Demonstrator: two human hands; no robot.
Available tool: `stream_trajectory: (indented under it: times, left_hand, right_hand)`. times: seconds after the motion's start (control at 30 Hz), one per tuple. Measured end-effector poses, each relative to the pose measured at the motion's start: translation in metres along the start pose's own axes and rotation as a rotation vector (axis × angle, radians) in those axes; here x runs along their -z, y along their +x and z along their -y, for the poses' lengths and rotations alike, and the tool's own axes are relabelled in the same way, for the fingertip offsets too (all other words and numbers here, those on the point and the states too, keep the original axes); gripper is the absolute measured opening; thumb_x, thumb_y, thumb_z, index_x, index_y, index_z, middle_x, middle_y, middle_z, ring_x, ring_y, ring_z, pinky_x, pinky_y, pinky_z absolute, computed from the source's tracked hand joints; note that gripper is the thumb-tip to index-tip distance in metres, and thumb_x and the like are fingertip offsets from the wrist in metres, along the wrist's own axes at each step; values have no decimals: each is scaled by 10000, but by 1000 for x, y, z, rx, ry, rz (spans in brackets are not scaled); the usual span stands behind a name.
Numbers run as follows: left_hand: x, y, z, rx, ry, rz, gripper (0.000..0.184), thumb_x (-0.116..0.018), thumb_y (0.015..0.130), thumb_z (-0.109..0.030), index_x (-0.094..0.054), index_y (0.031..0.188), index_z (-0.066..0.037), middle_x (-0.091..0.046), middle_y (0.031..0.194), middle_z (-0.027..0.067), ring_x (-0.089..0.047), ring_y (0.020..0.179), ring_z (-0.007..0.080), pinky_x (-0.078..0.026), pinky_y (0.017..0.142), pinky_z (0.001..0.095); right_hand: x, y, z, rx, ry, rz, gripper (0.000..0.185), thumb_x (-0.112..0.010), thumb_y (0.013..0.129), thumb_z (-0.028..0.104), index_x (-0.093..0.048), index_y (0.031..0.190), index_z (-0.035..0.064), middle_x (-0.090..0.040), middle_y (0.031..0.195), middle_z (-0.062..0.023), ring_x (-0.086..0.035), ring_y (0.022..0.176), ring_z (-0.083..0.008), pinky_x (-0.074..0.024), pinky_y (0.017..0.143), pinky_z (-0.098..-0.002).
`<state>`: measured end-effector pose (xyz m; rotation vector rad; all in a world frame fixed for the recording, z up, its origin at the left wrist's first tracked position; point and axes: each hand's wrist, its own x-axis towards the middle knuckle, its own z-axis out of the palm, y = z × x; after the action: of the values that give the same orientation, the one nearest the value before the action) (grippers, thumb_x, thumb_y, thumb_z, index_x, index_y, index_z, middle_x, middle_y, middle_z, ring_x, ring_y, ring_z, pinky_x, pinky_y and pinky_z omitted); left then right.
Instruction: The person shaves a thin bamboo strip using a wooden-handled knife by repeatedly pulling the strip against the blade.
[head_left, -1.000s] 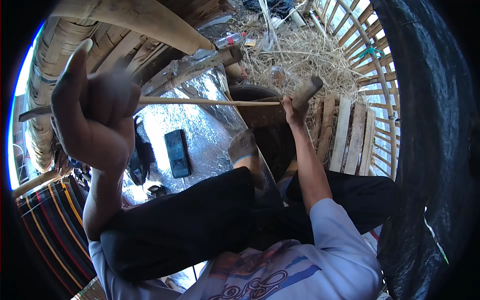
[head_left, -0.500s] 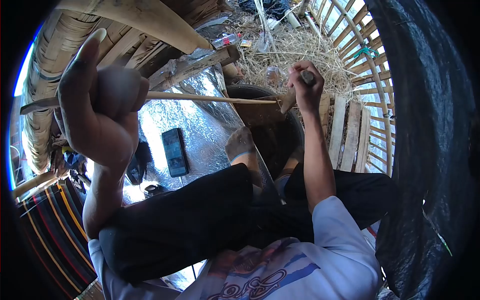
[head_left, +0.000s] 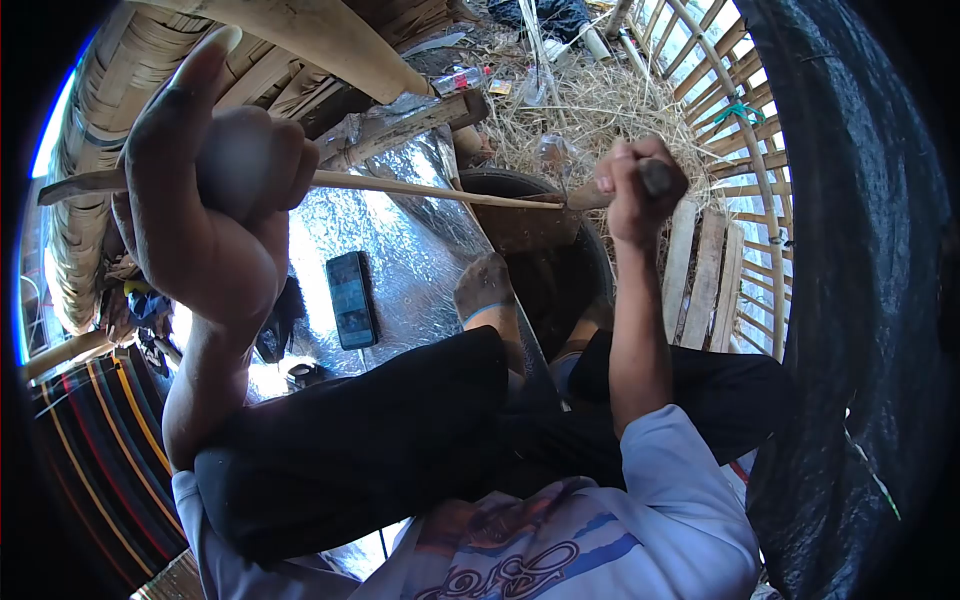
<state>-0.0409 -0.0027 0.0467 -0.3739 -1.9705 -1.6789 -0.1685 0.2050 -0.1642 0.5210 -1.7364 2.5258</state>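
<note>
My left hand (head_left: 215,190), large and close to the camera, is closed round a long thin wooden stick (head_left: 430,191), its thumb pointing up. One end of the stick pokes out to the left of the hand; the rest runs right across the view. At its far right end the stick meets a short wooden piece (head_left: 588,196). My right hand (head_left: 643,190) is wrapped round that wooden piece, with its rounded end showing above the fist. Whether the two pieces are joined, I cannot tell.
A phone (head_left: 351,299) lies on a shiny foil sheet (head_left: 405,240). Below the stick's right end is a dark round tub (head_left: 600,262). Straw (head_left: 640,110), wooden slats (head_left: 705,270) and a bamboo lattice (head_left: 765,190) lie beyond. My foot (head_left: 484,285) rests by the tub.
My right hand has moved up and turned, so the wooden piece now points left toward the stick's end. My left hand has shifted slightly up and right with the stick.
</note>
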Motion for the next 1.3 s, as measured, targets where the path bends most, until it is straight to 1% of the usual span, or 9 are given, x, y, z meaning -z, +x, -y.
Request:
stream_trajectory:
  times: [0.13, 0.3, 0.4, 0.53, 0.73, 0.93, 1.07, 1.23, 1.3]
  left_hand:
    - [-6, 4, -5, 98, 181, -183, 397, -301, 966, -247, -446, 1293, -73, -152, 487, -53, -122, 392, 66, -127, 399, 251]
    - [-5, 2, -6, 136, -71, -123, 406, -294, 967, -243, -450, 1284, -42, -150, 476, -54, -118, 386, 61, -128, 396, 252]
    - [-10, 6, -5, 89, -172, -159, 289, -432, 918, -153, -574, 1057, 56, -235, 427, -40, -160, 343, 49, -129, 359, 251]
    - [-15, 10, -11, 218, -123, -354, 244, -489, 890, -148, -593, 995, 45, -218, 423, -49, -148, 339, 48, -121, 356, 251]
    - [-11, 6, -10, 193, -132, -312, 256, -468, 895, -136, -584, 1022, 54, -218, 425, -47, -153, 344, 47, -124, 361, 246]
    - [-5, 4, -3, 160, -225, -290, 318, -395, 930, -148, -556, 1105, 64, -228, 429, -31, -173, 357, 61, -150, 376, 251]
    - [-1, 2, -3, 143, -206, -286, 316, -394, 930, -149, -558, 1105, 56, -223, 427, -30, -177, 355, 62, -148, 377, 251]
    - [-5, 6, -9, 164, -148, -315, 290, -445, 908, -146, -570, 1060, 67, -222, 429, -39, -166, 349, 59, -140, 373, 249]
    - [-12, 6, -14, 261, -93, -388, 238, -494, 881, -153, -582, 918, 65, -217, 431, -42, -155, 347, 58, -134, 369, 252]
  right_hand:
    - [10, -24, -59, 66, -279, 76, 173, -589, 776, 83, -521, 627, 29, -499, 508, -6, -471, 508, -38, -379, 470, -225]
    - [20, -24, -58, -59, -289, 69, 279, -567, 831, 185, -468, 626, 24, -468, 494, -37, -467, 465, -95, -367, 445, -242]
    - [32, -17, -56, -140, 104, 35, 431, -396, 892, 386, -424, 669, 18, -422, 528, -74, -408, 461, -141, -353, 473, -282]
    - [56, -2, -52, -247, 252, -212, 380, -392, 851, 345, -406, 642, 28, -388, 519, -64, -397, 451, -148, -342, 452, -288]
    - [105, 4, -42, -254, 366, -378, 367, -365, 855, 404, -382, 665, 90, -346, 501, -42, -348, 458, -155, -326, 490, -299]
    - [50, 31, 44, 95, 340, 104, 344, -374, 853, 322, -390, 671, 30, -386, 493, -80, -356, 443, -156, -353, 475, -315]
    - [28, 14, 32, 53, 244, 216, 364, -359, 870, 356, -399, 679, 50, -381, 494, -61, -369, 445, -150, -361, 478, -300]
    - [18, -35, -44, -75, 101, 211, 348, -538, 813, 302, -427, 592, 57, -434, 477, -26, -435, 435, -85, -316, 405, -228]
    - [18, -40, -45, -106, 119, 191, 346, -536, 811, 299, -426, 595, 53, -427, 483, -31, -438, 438, -93, -317, 407, -228]
